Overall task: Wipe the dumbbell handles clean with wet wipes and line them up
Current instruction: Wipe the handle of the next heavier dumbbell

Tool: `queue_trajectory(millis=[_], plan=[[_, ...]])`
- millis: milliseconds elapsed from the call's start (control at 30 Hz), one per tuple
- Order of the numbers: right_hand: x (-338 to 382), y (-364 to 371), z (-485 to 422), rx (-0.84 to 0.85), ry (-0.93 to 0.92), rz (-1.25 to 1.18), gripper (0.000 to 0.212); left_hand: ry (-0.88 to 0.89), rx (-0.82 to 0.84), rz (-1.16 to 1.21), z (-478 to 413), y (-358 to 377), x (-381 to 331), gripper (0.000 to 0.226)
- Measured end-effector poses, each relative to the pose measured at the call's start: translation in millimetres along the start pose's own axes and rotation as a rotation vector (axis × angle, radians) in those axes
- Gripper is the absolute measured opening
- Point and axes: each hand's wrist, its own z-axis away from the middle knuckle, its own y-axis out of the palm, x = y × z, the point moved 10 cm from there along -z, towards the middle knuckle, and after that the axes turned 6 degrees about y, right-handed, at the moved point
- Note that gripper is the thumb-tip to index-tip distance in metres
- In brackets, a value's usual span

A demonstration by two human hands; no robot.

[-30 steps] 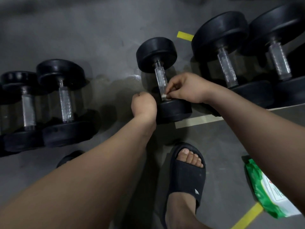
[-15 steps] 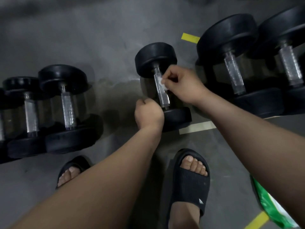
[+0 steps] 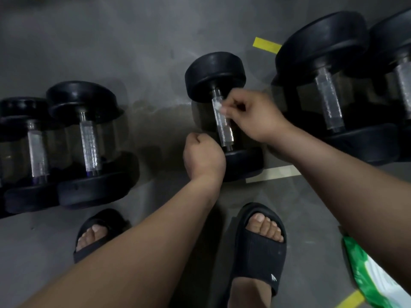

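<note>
Dumbbell handle of knurled silver steel (image 3: 223,125), under wiping near its far end. Pinched against it, between thumb and fingertips of right hand (image 3: 251,116): small crumpled scrap of white wet wipe (image 3: 216,106), pressed to the metal just below far black rubber head (image 3: 214,74). Narrow grip, closed on the scrap alone and not wrapped round the bar. On the other side, left hand (image 3: 203,156), curled into a fist and touching the rim of near black rubber head (image 3: 244,162). Could not tell whether holding anything or merely steadying the weight.

Lay on grey concrete floor (image 3: 133,41), handle pointing away from the feet, apart from its neighbours: two smaller black dumbbells (image 3: 89,143) well to the left, two larger black dumbbells (image 3: 327,103) near on the right. Close to the near head, strip of pale floor tape (image 3: 273,173) and two feet in black slide sandals (image 3: 259,252). Green-and-white wipe pack (image 3: 373,278) on the floor by the right forearm.

Judged as mid-wipe on this one handle, lining-up not yet begun. Likely called next for drawing the scrap down the knurling toward the near head, then turning the bar to reach the hidden underside. Called for firm pressure too, with so small a scrap liable to snag on the knurling. After that, rolling into a row, minding the toes.
</note>
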Motion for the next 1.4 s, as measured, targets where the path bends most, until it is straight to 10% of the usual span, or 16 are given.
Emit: queue_trajectory(millis=[133, 600, 1400], plan=[[10.5, -4.3, -10.5, -0.212, -0.02, 0.098, 0.02, 0.006, -0.006, -0.023, -1.5, -2.0, -0.2, 0.021], [-25.1, 3.7, 0.3, -0.177, 0.398, -0.243, 0.027, -0.015, 0.006, -0.007, -2.7, -4.1, 2.3, 0.023], [-23.8, 8.5, 15.2, -0.132, 0.393, -0.22, 0.025, -0.018, -0.008, 0.048, -8.4, -12.4, 8.4, 0.024]])
